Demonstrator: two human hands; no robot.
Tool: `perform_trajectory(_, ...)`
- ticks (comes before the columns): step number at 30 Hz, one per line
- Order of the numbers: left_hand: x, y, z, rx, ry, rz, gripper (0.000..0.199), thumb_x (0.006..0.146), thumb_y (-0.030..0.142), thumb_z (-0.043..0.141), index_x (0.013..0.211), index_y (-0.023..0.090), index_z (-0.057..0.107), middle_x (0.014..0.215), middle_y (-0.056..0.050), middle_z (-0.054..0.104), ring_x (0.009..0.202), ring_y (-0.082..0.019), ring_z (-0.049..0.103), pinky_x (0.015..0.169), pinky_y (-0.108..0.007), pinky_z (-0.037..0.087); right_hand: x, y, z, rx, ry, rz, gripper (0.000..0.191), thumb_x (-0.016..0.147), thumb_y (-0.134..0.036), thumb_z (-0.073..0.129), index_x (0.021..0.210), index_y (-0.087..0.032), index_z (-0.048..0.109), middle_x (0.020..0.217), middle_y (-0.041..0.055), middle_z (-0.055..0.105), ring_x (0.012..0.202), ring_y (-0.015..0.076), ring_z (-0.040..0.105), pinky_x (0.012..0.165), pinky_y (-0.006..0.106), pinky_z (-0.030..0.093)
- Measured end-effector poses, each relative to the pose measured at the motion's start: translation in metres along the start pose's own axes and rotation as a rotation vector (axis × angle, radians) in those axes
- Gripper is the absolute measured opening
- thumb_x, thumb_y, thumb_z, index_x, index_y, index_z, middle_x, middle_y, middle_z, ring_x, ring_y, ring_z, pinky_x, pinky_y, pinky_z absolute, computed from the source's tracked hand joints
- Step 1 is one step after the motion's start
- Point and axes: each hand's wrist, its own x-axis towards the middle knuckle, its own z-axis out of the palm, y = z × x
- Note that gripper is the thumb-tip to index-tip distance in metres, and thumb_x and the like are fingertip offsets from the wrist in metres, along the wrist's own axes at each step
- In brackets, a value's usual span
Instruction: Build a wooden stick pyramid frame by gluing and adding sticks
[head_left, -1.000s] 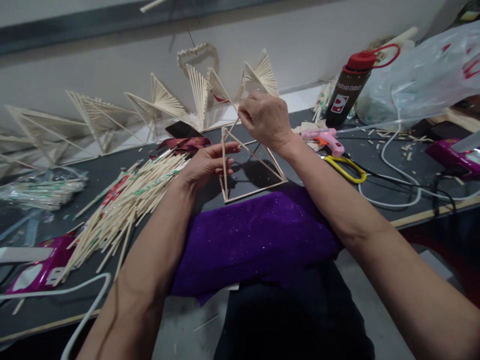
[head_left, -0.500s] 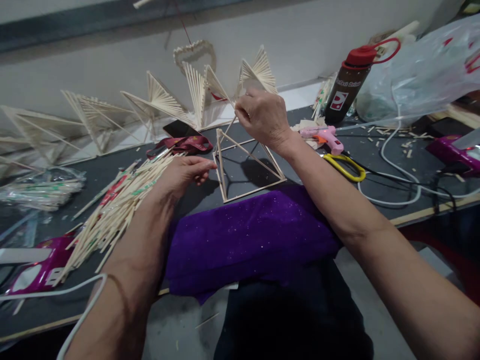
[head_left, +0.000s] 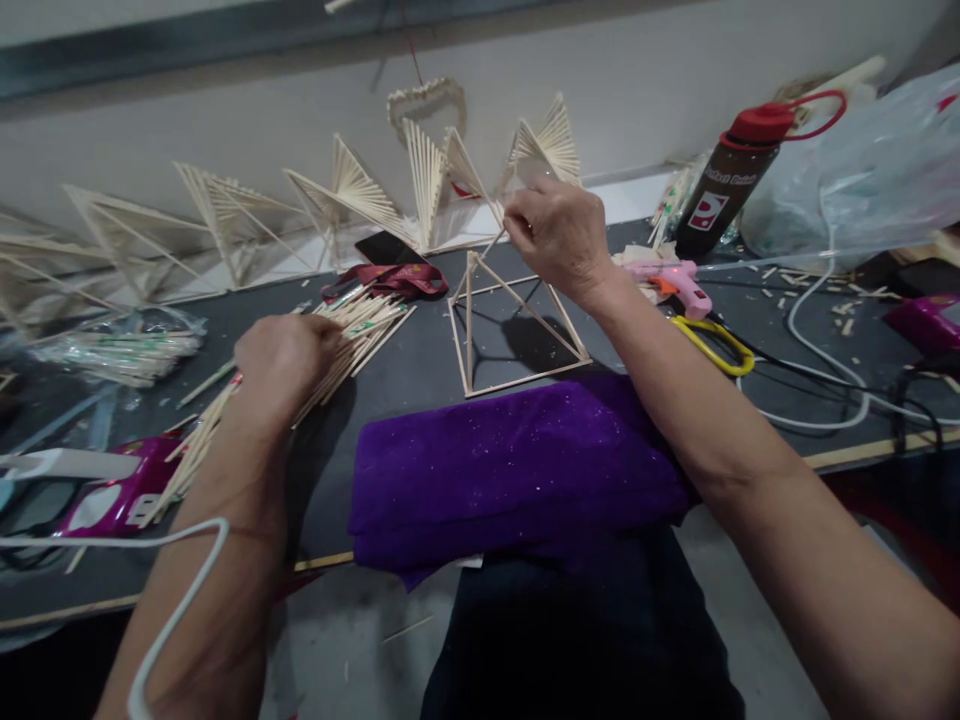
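Note:
My right hand (head_left: 559, 230) is closed in a pinch above the back of a small frame of thin wooden sticks (head_left: 529, 378). A thin wooden stick (head_left: 491, 246) runs from its fingers down toward the frame's raised left corner. The frame stands on the dark table, behind a folded purple cloth (head_left: 487, 470). My left hand (head_left: 285, 365) rests over a pile of loose wooden sticks (head_left: 360, 340), its fingers curled down among them. What those fingers hold, if anything, is hidden.
Fanned stick structures (head_left: 352, 190) line the wall. On the right are a bottle (head_left: 724, 190), a pink glue gun (head_left: 679, 285), yellow-handled scissors (head_left: 712, 345) and white cables (head_left: 847, 375). Bagged sticks (head_left: 135, 350) and a magenta device (head_left: 124, 490) lie on the left. A dark red lanyard (head_left: 405, 280) lies behind the pile.
My left hand has left the frame's left side and moved left onto the stick pile. The right hand keeps its pinch by the frame. The view has shifted slightly left.

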Motion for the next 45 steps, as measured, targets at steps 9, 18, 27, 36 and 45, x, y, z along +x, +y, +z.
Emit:
perform_trajectory(9,0.019,0.084,0.032,0.127,0.324,0.185,0.024,0.074,0.042,0.073,0.059,0.023,0.071,0.051,-0.001,0.05,0.058,-0.018,0.049,0.06,-0.033,0.033,-0.002,0.003,0.004,0.032,0.012,-0.008,0.025,0.096,-0.026,0.047,0.09,-0.019,0.07,0.095,0.0111,0.068,0.084,0.0208,0.06,0.073,0.036,0.046)
perform_trajectory(18,0.067,0.144,0.072,-0.277,0.144,0.407,0.025,0.073,0.013,0.064,0.091,0.019,0.08,0.09,-0.003,0.077,0.087,-0.018,0.067,0.084,-0.03,0.051,-0.004,0.002,0.003,0.059,0.059,-0.004,0.025,0.095,-0.026,0.048,0.087,-0.021,0.07,0.094,0.0092,0.07,0.086,0.022,0.06,0.073,0.036,0.045)
perform_trajectory(27,0.094,0.167,0.083,-0.473,-0.116,0.376,0.017,0.07,0.012,0.071,0.085,0.011,0.08,0.067,-0.003,0.069,0.071,-0.017,0.065,0.072,-0.032,0.051,-0.005,0.0,0.0,0.012,0.122,-0.022,0.022,0.095,-0.028,0.054,0.091,-0.023,0.074,0.089,0.0075,0.072,0.083,0.0216,0.063,0.071,0.033,0.043)
perform_trajectory(36,0.103,0.154,0.088,-0.56,-0.214,0.397,0.023,0.065,0.005,0.072,0.084,0.015,0.081,0.067,-0.003,0.069,0.067,-0.018,0.066,0.066,-0.032,0.051,-0.006,0.002,-0.005,0.039,0.093,-0.061,0.028,0.099,-0.034,0.05,0.087,-0.024,0.073,0.088,0.005,0.071,0.082,0.0192,0.063,0.073,0.032,0.047)
perform_trajectory(45,0.106,0.152,0.092,-0.586,-0.244,0.401,0.021,0.068,0.009,0.073,0.087,0.014,0.079,0.069,-0.002,0.07,0.073,-0.018,0.068,0.07,-0.031,0.05,-0.003,0.009,0.0,0.443,0.111,0.096,0.03,0.094,-0.027,0.051,0.077,-0.022,0.076,0.072,-0.0007,0.067,0.071,0.0138,0.063,0.071,0.03,0.049)
